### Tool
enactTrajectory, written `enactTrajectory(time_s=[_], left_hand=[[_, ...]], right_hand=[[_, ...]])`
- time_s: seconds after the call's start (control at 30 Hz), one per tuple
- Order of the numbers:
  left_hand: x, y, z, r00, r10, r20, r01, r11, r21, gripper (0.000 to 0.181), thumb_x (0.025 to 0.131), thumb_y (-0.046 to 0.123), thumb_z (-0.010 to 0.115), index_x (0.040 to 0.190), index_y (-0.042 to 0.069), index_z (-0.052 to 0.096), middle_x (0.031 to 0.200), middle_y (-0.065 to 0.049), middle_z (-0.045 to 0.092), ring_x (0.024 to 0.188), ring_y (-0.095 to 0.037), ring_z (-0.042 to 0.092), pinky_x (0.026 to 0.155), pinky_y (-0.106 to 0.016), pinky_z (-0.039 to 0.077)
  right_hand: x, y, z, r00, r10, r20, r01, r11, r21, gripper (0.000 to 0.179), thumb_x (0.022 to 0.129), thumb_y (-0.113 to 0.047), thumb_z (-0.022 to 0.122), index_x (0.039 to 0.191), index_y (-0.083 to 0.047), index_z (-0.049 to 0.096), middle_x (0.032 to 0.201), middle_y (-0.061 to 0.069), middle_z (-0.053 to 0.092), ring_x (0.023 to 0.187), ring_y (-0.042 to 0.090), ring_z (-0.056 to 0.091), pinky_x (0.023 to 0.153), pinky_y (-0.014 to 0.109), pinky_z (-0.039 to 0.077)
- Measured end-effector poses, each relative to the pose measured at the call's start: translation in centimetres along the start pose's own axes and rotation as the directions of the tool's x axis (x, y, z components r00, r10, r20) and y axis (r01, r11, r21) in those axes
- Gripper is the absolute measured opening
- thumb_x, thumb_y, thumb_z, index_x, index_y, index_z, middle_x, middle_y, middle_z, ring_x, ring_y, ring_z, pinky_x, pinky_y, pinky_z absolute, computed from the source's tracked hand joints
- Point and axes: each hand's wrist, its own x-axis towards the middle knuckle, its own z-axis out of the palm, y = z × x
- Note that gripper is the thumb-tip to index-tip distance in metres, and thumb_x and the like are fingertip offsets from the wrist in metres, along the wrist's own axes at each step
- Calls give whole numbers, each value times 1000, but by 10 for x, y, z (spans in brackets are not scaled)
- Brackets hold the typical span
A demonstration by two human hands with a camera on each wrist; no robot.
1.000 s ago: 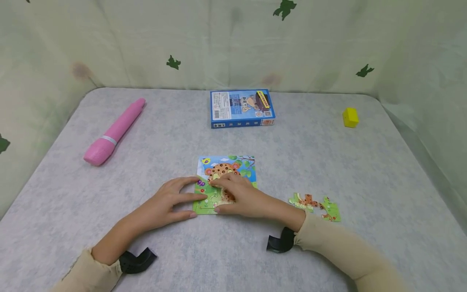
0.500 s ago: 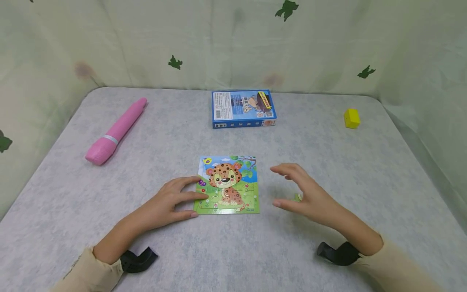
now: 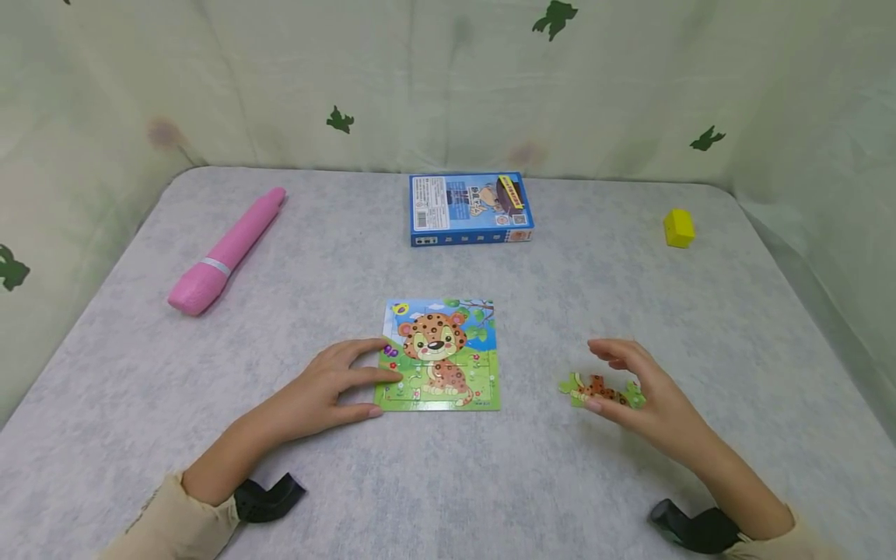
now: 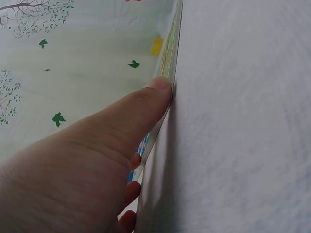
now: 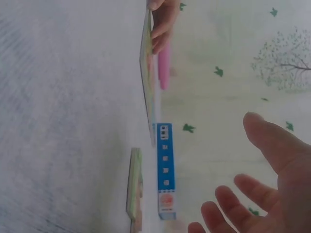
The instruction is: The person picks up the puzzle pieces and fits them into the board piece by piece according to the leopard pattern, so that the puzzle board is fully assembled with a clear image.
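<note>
A square jigsaw puzzle [image 3: 448,354] with a spotted leopard cub lies flat in the middle of the table. My left hand [image 3: 329,385] rests at its left edge, two fingers reaching onto the picture; in the left wrist view the thumb [image 4: 158,85] lies at the puzzle's edge. To the right of the puzzle, my right hand [image 3: 654,400] hovers with fingers and thumb apart over loose puzzle pieces [image 3: 595,386], covering part of them. The right wrist view shows nothing between its fingers, and a loose piece [image 5: 134,182] on the table below.
Behind the puzzle lies a blue box [image 3: 470,208]. A pink, club-shaped object [image 3: 227,253] lies at the back left, and a yellow block [image 3: 679,228] sits at the back right. Pale cloth with green bird shapes hangs behind the table [image 3: 336,264].
My right hand has left the puzzle's lower part and moved right, to the loose pieces. My left hand stays at the puzzle's left edge.
</note>
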Motion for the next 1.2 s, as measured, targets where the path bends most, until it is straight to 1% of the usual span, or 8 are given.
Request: enactTrajectory(time_s=[0.27,0.5,0.6,0.77,0.93,1.07,1.2], left_hand=[[0,1,-1,1000,-18,13,18,1000,-2,42,81,39,65,121,30,58,137,-7,35,124,-28,29,97,-51,22],[0,2,-1,1000,-16,11,16,1000,-1,41,80,37,66,120,29,58,137,-8,36,124,-29,29,97,-51,22],[0,1,0,1000,-17,12,17,1000,-1,41,80,38,65,120,29,58,137,-7,36,124,-28,29,97,-51,21],[0,0,1,1000,-22,17,22,1000,-1,41,81,39,65,121,30,57,137,-6,35,125,-28,28,97,-51,21],[0,0,1,999,-29,24,30,1000,-5,41,81,40,64,121,31,57,138,-6,34,125,-28,27,98,-51,20],[0,0,1,999,-30,25,30,1000,-5,41,81,39,64,121,31,57,138,-6,34,125,-28,28,98,-51,20],[0,0,0,999,-29,24,29,1000,-3,41,81,38,64,121,30,57,138,-6,34,125,-29,28,97,-52,20]], right_hand=[[-1,12,1,1000,-21,6,21,999,34,66,72,-4,74,130,-5,42,124,10,46,112,10,41,88,17,32],[-2,17,1,1000,-20,6,20,999,42,68,70,0,74,130,-4,42,123,9,46,111,13,41,88,17,31],[-3,19,1,1000,-13,20,12,999,46,67,71,-1,74,130,-5,42,123,9,46,111,14,42,87,17,32],[-3,21,1,998,23,51,-25,999,36,64,75,-7,72,131,-7,42,123,7,46,109,18,43,87,19,34],[-4,25,1,995,60,82,-62,998,25,61,77,-13,71,130,-10,42,123,6,46,107,19,44,86,20,37],[-4,28,2,991,76,108,-79,997,19,60,77,-17,71,129,-9,43,124,7,45,107,20,45,86,17,36],[-4,32,3,986,96,138,-95,995,-14,61,77,-23,71,129,-8,43,124,6,44,111,21,43,88,11,32]])
